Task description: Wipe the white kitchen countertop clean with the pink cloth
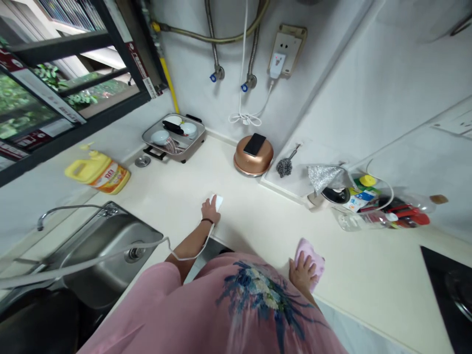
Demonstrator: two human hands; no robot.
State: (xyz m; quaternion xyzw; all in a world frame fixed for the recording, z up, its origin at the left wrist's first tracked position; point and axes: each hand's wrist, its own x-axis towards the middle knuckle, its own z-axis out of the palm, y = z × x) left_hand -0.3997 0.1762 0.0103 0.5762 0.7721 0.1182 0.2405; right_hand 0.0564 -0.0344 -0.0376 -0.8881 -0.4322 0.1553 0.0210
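Note:
My left hand (211, 211) rests on the pale countertop (254, 211) with its fingers closed over a small white piece (218, 201), perhaps a sponge. A dark band circles that wrist, and a white cable (184, 258) passes beside it. Further right and nearer the front edge, my right hand (302, 271) presses a pink cloth (310, 251) against the counter. Its fingers are somewhat spread across the fabric, and the cloth's far end lies beyond the fingertips.
A steel sink (99, 250) and yellow detergent jug (101, 172) are at left. Behind stand a tray of bowls (173, 152) and a copper-coloured pan (253, 160) with a black phone (255, 144) on it. Bottles (363, 221) and a black cooktop (448, 285) are at right.

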